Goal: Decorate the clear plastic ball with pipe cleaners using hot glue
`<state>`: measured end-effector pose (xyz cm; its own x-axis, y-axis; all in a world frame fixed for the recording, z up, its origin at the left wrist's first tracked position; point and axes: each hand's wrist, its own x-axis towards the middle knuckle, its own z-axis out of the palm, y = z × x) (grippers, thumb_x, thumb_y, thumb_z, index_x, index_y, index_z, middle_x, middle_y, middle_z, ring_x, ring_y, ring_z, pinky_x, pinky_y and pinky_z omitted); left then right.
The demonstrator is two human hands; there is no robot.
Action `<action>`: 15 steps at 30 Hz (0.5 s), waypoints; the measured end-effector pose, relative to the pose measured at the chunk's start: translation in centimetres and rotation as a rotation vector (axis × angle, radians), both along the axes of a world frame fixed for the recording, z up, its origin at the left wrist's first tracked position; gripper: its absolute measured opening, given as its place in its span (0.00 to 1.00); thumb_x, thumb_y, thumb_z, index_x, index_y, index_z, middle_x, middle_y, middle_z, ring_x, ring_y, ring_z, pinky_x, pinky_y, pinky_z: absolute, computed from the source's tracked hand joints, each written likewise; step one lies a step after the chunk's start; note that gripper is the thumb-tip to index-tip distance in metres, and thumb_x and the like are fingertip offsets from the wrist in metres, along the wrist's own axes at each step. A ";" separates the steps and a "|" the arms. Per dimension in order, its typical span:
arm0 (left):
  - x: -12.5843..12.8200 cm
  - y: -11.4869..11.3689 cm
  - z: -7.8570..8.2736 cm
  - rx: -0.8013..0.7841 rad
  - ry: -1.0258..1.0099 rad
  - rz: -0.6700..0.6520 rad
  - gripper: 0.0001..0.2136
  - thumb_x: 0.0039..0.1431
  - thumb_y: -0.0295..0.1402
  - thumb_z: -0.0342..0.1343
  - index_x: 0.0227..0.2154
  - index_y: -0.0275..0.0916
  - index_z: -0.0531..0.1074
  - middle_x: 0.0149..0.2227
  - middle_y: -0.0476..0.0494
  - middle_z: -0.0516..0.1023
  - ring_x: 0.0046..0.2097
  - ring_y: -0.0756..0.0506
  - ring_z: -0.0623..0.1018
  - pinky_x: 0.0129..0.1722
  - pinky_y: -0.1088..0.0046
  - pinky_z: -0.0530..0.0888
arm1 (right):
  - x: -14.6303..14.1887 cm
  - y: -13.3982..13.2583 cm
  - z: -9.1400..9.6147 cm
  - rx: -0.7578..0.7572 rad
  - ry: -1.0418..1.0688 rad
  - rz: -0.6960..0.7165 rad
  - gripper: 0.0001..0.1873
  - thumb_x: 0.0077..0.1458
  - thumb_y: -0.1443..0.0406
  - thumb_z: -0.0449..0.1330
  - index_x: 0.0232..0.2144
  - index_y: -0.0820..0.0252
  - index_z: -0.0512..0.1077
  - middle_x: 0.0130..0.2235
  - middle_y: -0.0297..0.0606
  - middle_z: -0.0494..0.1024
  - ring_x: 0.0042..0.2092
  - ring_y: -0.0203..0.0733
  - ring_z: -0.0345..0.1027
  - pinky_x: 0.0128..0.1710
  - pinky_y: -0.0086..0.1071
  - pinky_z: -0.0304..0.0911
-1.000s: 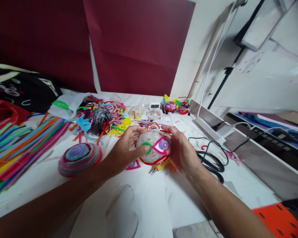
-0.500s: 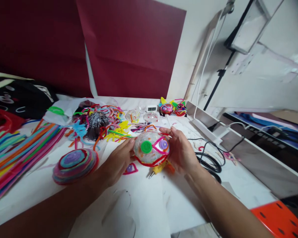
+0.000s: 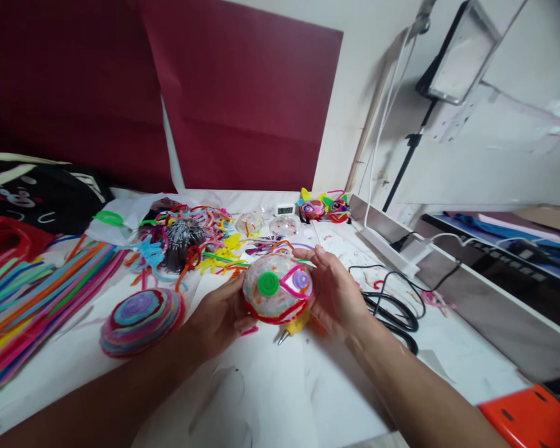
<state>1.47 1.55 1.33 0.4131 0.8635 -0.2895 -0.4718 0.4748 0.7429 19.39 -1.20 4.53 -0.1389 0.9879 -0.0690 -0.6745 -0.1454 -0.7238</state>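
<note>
Between both hands is a clear domed craft shell [image 3: 273,302] with a green coil, a pink eye-shaped outline around a purple coil, and a red pipe-cleaner rim. My left hand [image 3: 226,314] closes on its left side, thumb low at the edge. My right hand [image 3: 336,292] cups its right side with curved fingers. Beneath it lies a yellow glue gun [image 3: 298,323] with a metal nozzle, partly covered by the shell and my right hand. A pink pipe-cleaner piece [image 3: 249,330] shows just beside my left thumb, mostly hidden. Left of my forearm sits a striped pipe-cleaner dome [image 3: 140,320].
Bundled pipe cleaners [image 3: 46,298] lie at the left. Behind the hands are a tangled pipe-cleaner pile [image 3: 205,218], clear domes [image 3: 284,226], a small digital clock [image 3: 285,210] and finished pieces [image 3: 324,208]. A black cable [image 3: 392,311] coils at right, beside a raised tray edge [image 3: 471,292].
The shell and both hands have shifted slightly left and down in view. My left hand now covers most of the pink eye-shaped piece on the table.
</note>
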 end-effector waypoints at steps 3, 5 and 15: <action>-0.1 0.1 0.4 0.010 -0.014 0.006 0.05 0.60 0.31 0.54 0.38 0.37 0.70 0.23 0.52 0.72 0.17 0.55 0.67 0.11 0.85 0.60 | 0.4 0.3 -0.6 0.033 -0.070 -0.009 0.19 0.49 0.50 0.62 0.38 0.56 0.71 0.33 0.35 0.79 0.34 0.44 0.74 0.33 0.36 0.68; -0.2 0.2 0.7 0.028 -0.029 0.004 0.05 0.61 0.33 0.53 0.36 0.37 0.70 0.22 0.53 0.72 0.16 0.56 0.65 0.11 0.85 0.59 | 0.9 0.3 -0.6 0.104 -0.206 -0.103 0.20 0.53 0.48 0.58 0.40 0.56 0.71 0.35 0.36 0.78 0.36 0.43 0.73 0.36 0.35 0.67; -0.3 0.2 1.3 0.321 0.154 -0.016 0.13 0.56 0.42 0.58 0.22 0.39 0.68 0.16 0.55 0.66 0.15 0.55 0.57 0.13 0.80 0.60 | 1.8 -11.3 -5.7 0.574 -0.678 -0.170 0.12 0.51 0.64 0.60 0.37 0.40 0.77 0.37 0.38 0.77 0.42 0.52 0.71 0.42 0.45 0.68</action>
